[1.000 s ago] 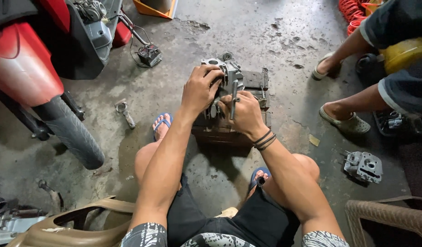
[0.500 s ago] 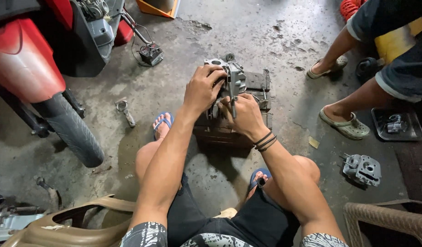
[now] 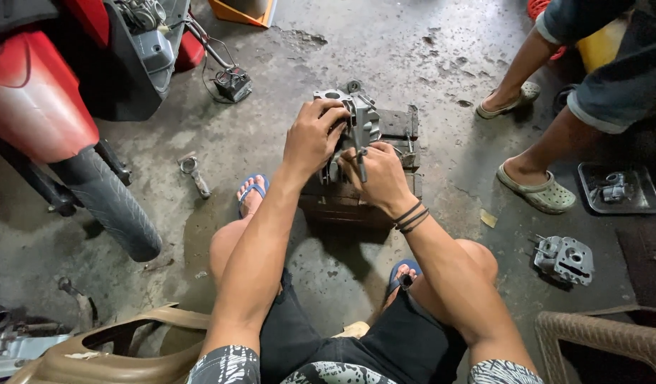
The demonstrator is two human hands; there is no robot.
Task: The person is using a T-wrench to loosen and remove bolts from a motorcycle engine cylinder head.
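Head view, looking down over bare knees and blue flip-flops onto a stained concrete floor [image 3: 413, 50].

Centre: grey metal engine part [image 3: 356, 121] standing on a dark wooden block [image 3: 395, 128] between the feet. Left hand [image 3: 312, 139] laid over the part's near left side, fingers [image 3: 333, 114] curled onto its top edge, gripping it. Right hand [image 3: 378, 174] just below and right of the part, fingers closed round a thin dark tool [image 3: 361, 165] with its shaft pointing up against the part. Black bands [image 3: 411, 217] round the right wrist.

Left: red scooter [image 3: 36, 99] with black tyre [image 3: 108, 206] touching the floor; small dark block on wires [image 3: 233, 83] lying beside it. Short metal piece [image 3: 194, 174] on the floor near the left foot. Tan plastic panel [image 3: 93, 352] at the lower left edge.

Top: orange box corner [image 3: 246, 13] at the frame edge; no readable label visible.

Right: another person's legs in pale green clogs [image 3: 541, 192], well apart from the block. Shallow dark tray [image 3: 619, 188] holding a small metal piece beside them. Second grey engine casting [image 3: 564, 259] on the floor near the right knee. Woven brown basket [image 3: 598, 341] in the lower right corner.
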